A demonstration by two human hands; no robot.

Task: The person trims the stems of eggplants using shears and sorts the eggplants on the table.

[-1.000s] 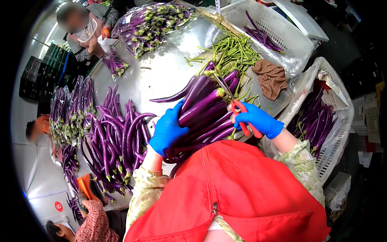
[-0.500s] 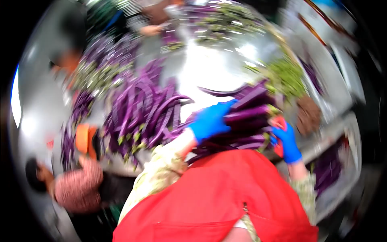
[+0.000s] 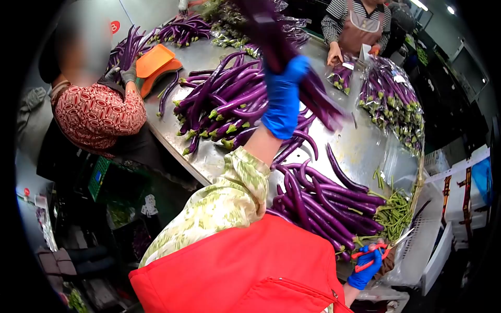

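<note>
My left hand (image 3: 284,99), in a blue glove, is raised above the metal table (image 3: 360,151) and closed around several long purple eggplants (image 3: 271,39), blurred by motion. My right hand (image 3: 365,268), also gloved in blue, grips red-handled scissors (image 3: 385,251) at the near right table edge, the blades pointing up and right. Just beyond that hand lies a heap of eggplants (image 3: 329,203), stem ends toward the scissors. Green stem trimmings (image 3: 394,214) are piled beside them. A larger eggplant pile (image 3: 229,94) lies behind my left forearm.
Bagged eggplants (image 3: 391,99) lie at the far right, near a person in a brown apron (image 3: 360,28). At left, a person in a red patterned top (image 3: 99,117) handles eggplants beside an orange scoop-like piece (image 3: 155,60). A white crate (image 3: 417,248) stands at right.
My left hand has lifted up and away from the near heap, carrying eggplants. The view has turned. My right hand still holds the scissors, now lower beside the stem ends.
</note>
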